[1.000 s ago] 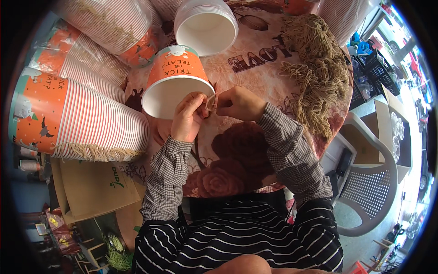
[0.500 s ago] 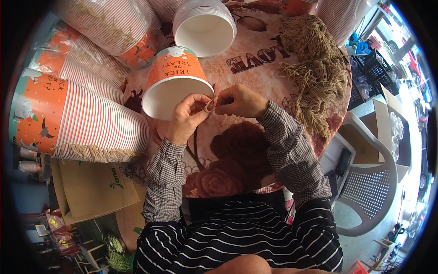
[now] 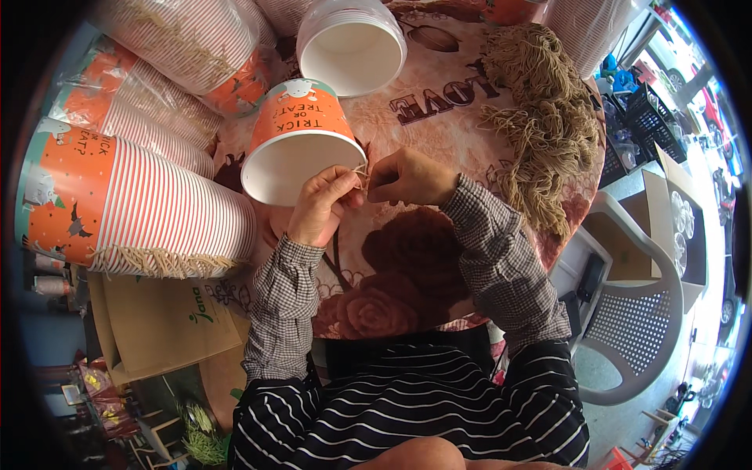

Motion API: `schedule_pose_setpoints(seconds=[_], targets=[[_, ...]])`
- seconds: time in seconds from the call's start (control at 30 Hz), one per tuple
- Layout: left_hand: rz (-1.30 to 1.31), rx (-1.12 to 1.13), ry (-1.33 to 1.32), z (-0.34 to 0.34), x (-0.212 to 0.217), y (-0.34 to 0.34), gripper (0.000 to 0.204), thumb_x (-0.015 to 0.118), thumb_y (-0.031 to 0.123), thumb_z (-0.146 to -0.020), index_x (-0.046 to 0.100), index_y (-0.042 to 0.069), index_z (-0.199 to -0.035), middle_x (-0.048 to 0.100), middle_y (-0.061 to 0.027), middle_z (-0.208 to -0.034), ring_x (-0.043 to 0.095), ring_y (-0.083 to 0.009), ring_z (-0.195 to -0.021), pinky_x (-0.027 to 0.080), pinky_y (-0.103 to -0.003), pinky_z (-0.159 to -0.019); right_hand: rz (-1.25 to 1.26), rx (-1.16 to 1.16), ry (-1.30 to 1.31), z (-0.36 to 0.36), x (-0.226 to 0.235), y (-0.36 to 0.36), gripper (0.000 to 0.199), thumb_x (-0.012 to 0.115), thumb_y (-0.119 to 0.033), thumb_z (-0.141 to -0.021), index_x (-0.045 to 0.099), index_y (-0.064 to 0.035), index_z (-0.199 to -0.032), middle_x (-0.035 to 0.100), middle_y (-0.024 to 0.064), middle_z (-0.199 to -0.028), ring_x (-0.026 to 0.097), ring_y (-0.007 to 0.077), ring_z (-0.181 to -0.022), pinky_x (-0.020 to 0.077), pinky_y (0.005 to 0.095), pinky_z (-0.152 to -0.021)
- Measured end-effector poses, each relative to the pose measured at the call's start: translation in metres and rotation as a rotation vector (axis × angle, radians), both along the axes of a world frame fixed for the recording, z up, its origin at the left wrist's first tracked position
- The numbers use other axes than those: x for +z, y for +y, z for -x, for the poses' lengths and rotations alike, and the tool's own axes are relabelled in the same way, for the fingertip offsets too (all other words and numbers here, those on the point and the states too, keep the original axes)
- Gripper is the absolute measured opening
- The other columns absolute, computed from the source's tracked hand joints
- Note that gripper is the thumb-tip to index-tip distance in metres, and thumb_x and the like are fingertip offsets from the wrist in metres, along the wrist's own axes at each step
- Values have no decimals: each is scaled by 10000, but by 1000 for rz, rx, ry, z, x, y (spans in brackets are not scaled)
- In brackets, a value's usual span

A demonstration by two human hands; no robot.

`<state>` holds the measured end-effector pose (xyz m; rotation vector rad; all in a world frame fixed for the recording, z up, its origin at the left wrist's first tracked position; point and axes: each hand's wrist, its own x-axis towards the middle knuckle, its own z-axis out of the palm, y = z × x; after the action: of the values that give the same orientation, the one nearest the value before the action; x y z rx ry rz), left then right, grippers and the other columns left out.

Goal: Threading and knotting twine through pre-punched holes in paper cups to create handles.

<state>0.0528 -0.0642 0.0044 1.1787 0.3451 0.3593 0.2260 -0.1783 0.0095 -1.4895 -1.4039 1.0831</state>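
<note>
An orange paper bucket [image 3: 296, 116] with a ghost design lies on its side on the table, its white mouth toward me. At the right edge of its rim, my left hand [image 3: 323, 202] has its thumb and fingers pinched on a thin tan string [image 3: 359, 170]. Close beside it, my right hand [image 3: 411, 176] is closed with its fingertips at the same string; what exactly those fingers grip is mostly hidden. To the right lies a tangled heap of tan strings [image 3: 548, 133]. A long nested stack of similar buckets [image 3: 180, 207] rests at the left, string ends hanging along its near side.
White nested tubs [image 3: 352, 59] in plastic lie behind the bucket. More plastic-wrapped bucket stacks [image 3: 141, 102] fill the far left. A flower-patterned cloth [image 3: 407, 258] covers the round table. A flat cardboard box [image 3: 168, 317] sits at the lower left, a grey plastic chair [image 3: 634, 329] at the right.
My left thumb has moved up over the fingers, and the small string loop between my hands is now a short end sticking up. The bucket has shifted very slightly left.
</note>
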Motion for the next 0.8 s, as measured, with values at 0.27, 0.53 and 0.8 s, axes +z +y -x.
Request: schedule_pose_setpoints(seconds=[0.27, 0.53, 0.8], targets=[[203, 24, -15, -1, 3, -7, 151, 613, 191, -901, 629, 41, -893, 630, -25, -838, 564, -108, -719, 439, -237, -666, 39, 64, 117, 1, 10, -5, 139, 688, -178, -803, 673, -41, -821, 616, -31, -659, 543, 37, -591, 440, 215, -528], [-477, 180, -57, -5, 6, -16, 82, 645, 38, -857, 643, -20, -915, 643, -30, -831, 595, -91, -712, 487, -218, -631, 116, 83, 265, -6, 12, -6, 148, 711, -182, -809, 671, -44, -847, 617, -22, -651, 559, 50, -568, 445, 199, -508], [-1209, 309, -102, -8, 15, -22, 124, 628, -21, -810, 635, 5, -931, 641, -72, -895, 621, -148, -716, 500, -247, -587, 116, -3, 317, -7, 15, -10, 172, 702, -171, -827, 671, -17, -899, 629, 1, -705, 580, 63, -613, 461, 203, -521]])
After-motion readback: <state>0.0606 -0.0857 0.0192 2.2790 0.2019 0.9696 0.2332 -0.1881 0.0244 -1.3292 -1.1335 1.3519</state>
